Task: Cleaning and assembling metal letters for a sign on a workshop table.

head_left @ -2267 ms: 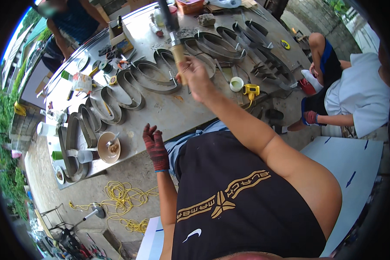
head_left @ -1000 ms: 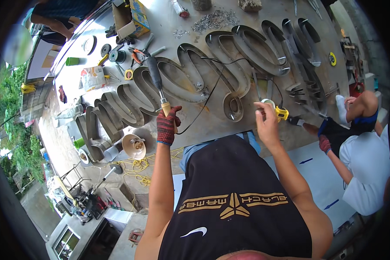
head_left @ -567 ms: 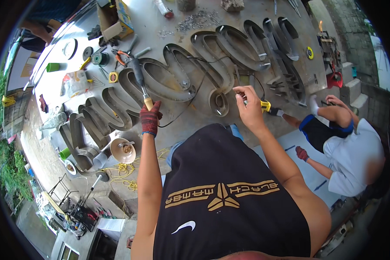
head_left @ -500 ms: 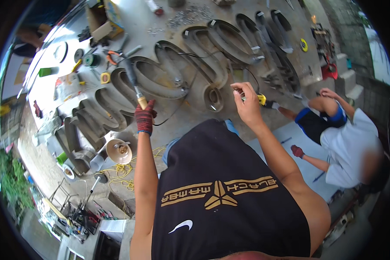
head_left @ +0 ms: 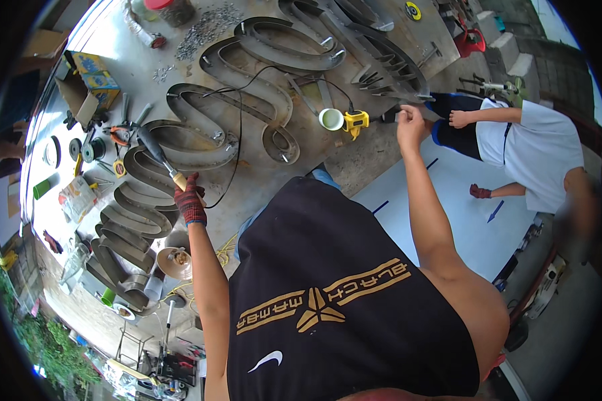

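My left hand, in a dark red and black knit glove, is closed around the wooden grip of what looks like a soldering iron. Its dark end points up and left over the curved metal letter shells. A black cord runs from near this hand across the shells. My bare right hand is raised at the table's right edge with the fingers curled together; whatever they hold, if anything, is too small to make out. Left of it are a yellow device with a cord and a pale green cup.
A person in a white shirt stands to the right beside a pale sheet. Pliers, wire spools and an open box lie at left. Small metal bits and a red-lidded jar are at the far side.
The view has shifted, so the table sits further left. My right hand has moved right, away from the shells, uncovering the cup and yellow device. The other person has risen from a crouch.
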A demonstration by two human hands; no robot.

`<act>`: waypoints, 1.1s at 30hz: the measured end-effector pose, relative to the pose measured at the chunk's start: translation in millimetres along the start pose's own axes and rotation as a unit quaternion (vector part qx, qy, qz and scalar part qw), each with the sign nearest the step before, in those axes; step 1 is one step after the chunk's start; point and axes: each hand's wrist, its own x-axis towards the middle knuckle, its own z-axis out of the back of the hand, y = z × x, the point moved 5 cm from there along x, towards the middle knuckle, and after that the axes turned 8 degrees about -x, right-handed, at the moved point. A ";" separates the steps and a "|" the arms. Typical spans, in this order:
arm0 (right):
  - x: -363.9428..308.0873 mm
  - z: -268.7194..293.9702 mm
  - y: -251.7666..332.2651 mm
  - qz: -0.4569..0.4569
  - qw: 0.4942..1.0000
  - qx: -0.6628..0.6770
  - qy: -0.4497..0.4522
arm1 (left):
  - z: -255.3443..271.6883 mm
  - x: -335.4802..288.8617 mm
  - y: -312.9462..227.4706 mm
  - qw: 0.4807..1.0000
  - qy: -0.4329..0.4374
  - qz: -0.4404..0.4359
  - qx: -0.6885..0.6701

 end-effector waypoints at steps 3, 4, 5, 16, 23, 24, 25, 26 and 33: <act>-41.2 -21.7 -15.2 -0.017 0.998 -0.009 0.057 | -4.7 2.2 4.0 1.000 0.009 0.001 -0.017; -56.5 -27.2 -17.3 -0.020 0.997 -0.007 0.069 | -4.3 2.8 6.0 1.000 -0.004 0.010 -0.017; -68.2 -32.2 -19.5 -0.029 0.996 0.004 0.079 | -5.9 2.9 6.6 1.000 0.008 0.006 -0.015; -108.7 -87.9 -77.9 -0.114 0.978 -0.066 0.163 | -7.4 -2.7 2.2 0.999 -0.014 -0.014 -0.037; -103.7 -130.0 -83.3 -0.118 0.974 -0.024 0.190 | -5.8 -7.9 -6.4 0.999 -0.016 -0.018 -0.034; -101.6 -130.4 -85.4 -0.137 0.967 -0.012 0.214 | -6.4 -10.9 -9.3 0.999 -0.011 -0.024 -0.044; -101.5 -129.6 -87.5 -0.162 0.958 -0.001 0.239 | -6.3 -14.2 -11.4 0.998 -0.017 -0.020 -0.053; -99.2 -124.0 -87.4 -0.156 0.959 0.003 0.235 | -8.2 -17.6 -15.7 0.998 -0.005 -0.032 -0.052; -50.4 -72.8 -64.4 0.071 0.992 -0.089 0.060 | -4.4 -33.9 -43.5 0.997 -0.028 -0.074 -0.002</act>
